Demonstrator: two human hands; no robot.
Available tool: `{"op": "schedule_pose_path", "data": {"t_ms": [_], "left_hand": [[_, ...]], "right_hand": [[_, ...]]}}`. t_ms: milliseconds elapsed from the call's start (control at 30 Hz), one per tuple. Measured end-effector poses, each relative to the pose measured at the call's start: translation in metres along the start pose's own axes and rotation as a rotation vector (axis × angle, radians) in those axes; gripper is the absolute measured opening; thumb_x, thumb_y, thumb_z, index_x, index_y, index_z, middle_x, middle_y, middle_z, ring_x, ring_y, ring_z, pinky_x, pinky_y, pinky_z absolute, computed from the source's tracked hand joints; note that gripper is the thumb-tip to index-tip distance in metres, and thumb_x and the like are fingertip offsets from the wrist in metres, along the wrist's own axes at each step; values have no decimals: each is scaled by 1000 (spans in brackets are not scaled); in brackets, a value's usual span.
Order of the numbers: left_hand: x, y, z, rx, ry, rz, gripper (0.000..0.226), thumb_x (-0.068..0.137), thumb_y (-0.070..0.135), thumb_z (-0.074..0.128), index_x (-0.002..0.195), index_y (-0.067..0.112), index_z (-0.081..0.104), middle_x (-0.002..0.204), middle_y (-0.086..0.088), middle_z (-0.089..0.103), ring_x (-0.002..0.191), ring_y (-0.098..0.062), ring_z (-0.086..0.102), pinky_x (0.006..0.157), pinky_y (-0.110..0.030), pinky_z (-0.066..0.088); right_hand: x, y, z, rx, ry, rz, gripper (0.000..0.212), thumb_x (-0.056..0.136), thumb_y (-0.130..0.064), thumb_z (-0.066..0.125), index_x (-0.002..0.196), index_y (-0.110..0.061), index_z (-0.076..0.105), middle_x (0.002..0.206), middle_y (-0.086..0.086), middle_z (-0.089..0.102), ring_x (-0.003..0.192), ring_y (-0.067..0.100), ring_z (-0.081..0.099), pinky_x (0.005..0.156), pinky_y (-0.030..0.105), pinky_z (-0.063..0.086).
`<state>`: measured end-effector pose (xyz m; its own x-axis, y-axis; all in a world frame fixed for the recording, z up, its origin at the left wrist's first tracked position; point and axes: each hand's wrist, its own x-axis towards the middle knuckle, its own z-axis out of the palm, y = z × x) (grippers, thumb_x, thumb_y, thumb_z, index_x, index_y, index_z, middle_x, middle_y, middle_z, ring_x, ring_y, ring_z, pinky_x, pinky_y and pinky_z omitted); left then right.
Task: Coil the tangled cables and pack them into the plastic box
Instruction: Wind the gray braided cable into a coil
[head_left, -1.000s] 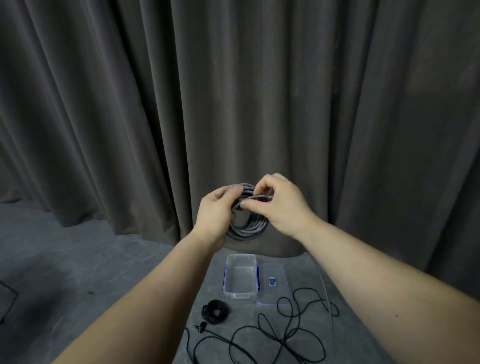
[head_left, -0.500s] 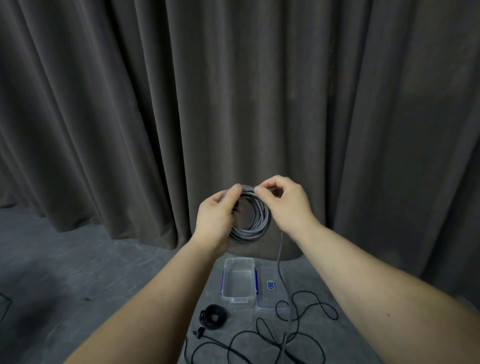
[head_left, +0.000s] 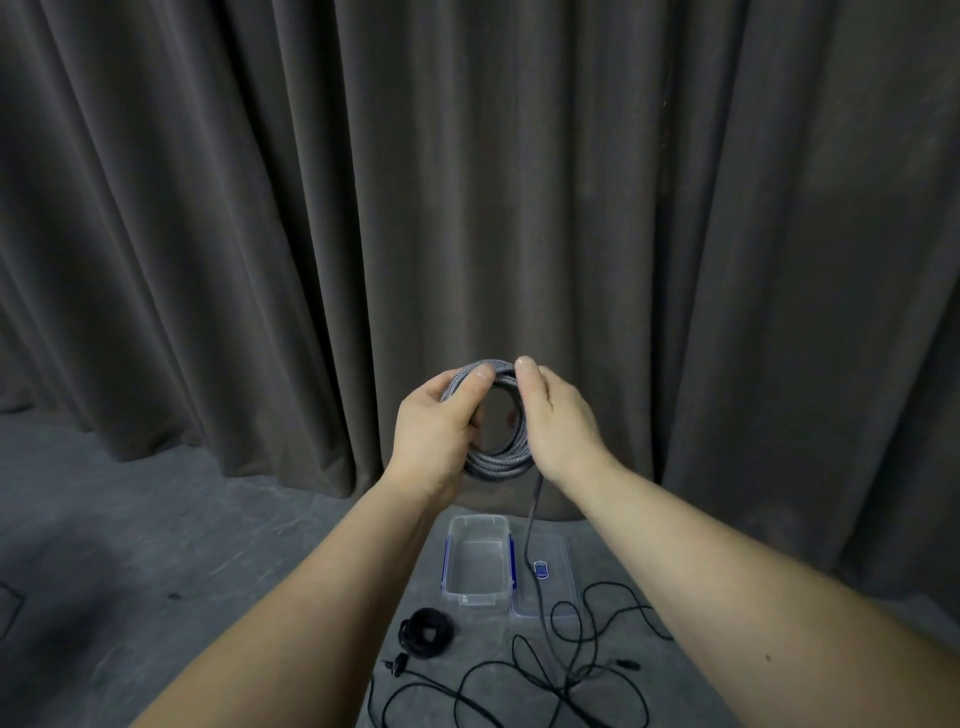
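Since the earlier frame, right hand (head_left: 558, 415) slid onto the coil's right side. Left hand (head_left: 436, 431) and right fingers (head_left: 525, 371) both clamp the grey braided cable (head_left: 498, 462): light, springy; pinch all loops. Below the fingers: plastic box (head_left: 478, 561), black cables (head_left: 566, 675) on grey floor (head_left: 156, 545); curtain (head_left: 467, 182) behind.

A dark pleated curtain (head_left: 311, 208) hangs down to a grey concrete floor (head_left: 156, 545).

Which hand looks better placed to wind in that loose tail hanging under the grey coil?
Probably the right hand. The loose tail drops from the grey coil on its side, down toward the lid, while the left hand grips the coil's other side and steadies it.
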<state>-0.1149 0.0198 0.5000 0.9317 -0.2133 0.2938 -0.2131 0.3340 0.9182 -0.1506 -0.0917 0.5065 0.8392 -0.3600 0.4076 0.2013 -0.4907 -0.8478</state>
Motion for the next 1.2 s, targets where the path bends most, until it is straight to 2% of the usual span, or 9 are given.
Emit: {"op": "schedule_pose_path", "data": {"t_ms": [200, 300, 367, 500, 600, 700, 833, 1000, 1200], "left_hand": [[-2, 3, 5, -6, -5, -36, 11, 91, 25, 65, 95, 17, 70, 60, 3, 57, 52, -8, 44, 52, -21, 38], [-1, 2, 3, -37, 18, -39, 12, 90, 21, 65, 99, 16, 71, 63, 2, 54, 53, -7, 44, 50, -20, 34], [0, 2, 1, -32, 52, -39, 12, 90, 22, 65, 97, 15, 72, 66, 2, 54, 56, -9, 43, 51, -22, 32], [4, 2, -4, -39, 156, -61, 11, 90, 22, 66, 94, 14, 73, 64, 5, 57, 56, -8, 43, 53, -21, 35], [4, 4, -2, -29, 169, -75, 16, 89, 25, 67, 98, 12, 73, 64, 4, 57, 55, -8, 43, 55, -21, 36], [-1, 8, 3, -13, 105, -107, 17, 89, 30, 66, 92, 16, 75, 58, 5, 52, 51, -8, 37, 52, -21, 32], [-4, 13, 2, -61, 28, -175, 24, 89, 40, 63, 84, 20, 76, 56, 3, 47, 51, -11, 29, 51, -25, 25], [-4, 16, 4, -94, -33, -173, 21, 92, 34, 59, 86, 18, 72, 60, 3, 52, 48, -8, 35, 46, -20, 29], [-5, 17, 5, -90, -54, -93, 9, 93, 17, 60, 92, 14, 68, 66, 3, 59, 57, -7, 48, 58, -19, 42]], "right_hand": [[-4, 11, -9, -63, 107, -111, 49, 100, -40, 42, 56, -20, 44, 52, -4, 44, 59, 17, 40, 60, 32, 30], [-1, 17, -11, 121, 13, -37, 38, 101, -33, 45, 83, -11, 70, 79, 5, 70, 75, 10, 58, 72, 29, 46], [0, 20, -15, 186, -18, -36, 28, 100, -27, 48, 118, -13, 65, 115, 4, 68, 100, 5, 61, 89, 16, 46], [-6, 12, -33, -163, -145, -260, 88, 80, -38, 73, 151, -25, 21, 156, -6, 21, 132, 5, 40, 108, 24, 33], [-13, 1, -32, -660, -333, -487, 126, 63, -57, 78, 153, -26, -3, 159, -13, -10, 147, 14, 8, 117, 32, 22], [-10, 0, -24, -759, -385, -458, 136, 60, -57, 82, 151, -31, -16, 157, -14, -18, 146, 22, 15, 114, 38, 30], [-6, 4, -21, -598, -377, -331, 136, 54, -50, 87, 148, -44, -11, 157, -14, -8, 135, 28, 40, 107, 37, 40], [-10, 7, -24, -342, -285, -356, 116, 53, -36, 88, 147, -39, 20, 138, -8, 35, 125, 10, 45, 104, 23, 39], [-7, 7, -23, -217, -186, -346, 109, 52, -30, 87, 145, -36, 30, 128, -7, 44, 116, 2, 48, 95, 4, 33]]}}
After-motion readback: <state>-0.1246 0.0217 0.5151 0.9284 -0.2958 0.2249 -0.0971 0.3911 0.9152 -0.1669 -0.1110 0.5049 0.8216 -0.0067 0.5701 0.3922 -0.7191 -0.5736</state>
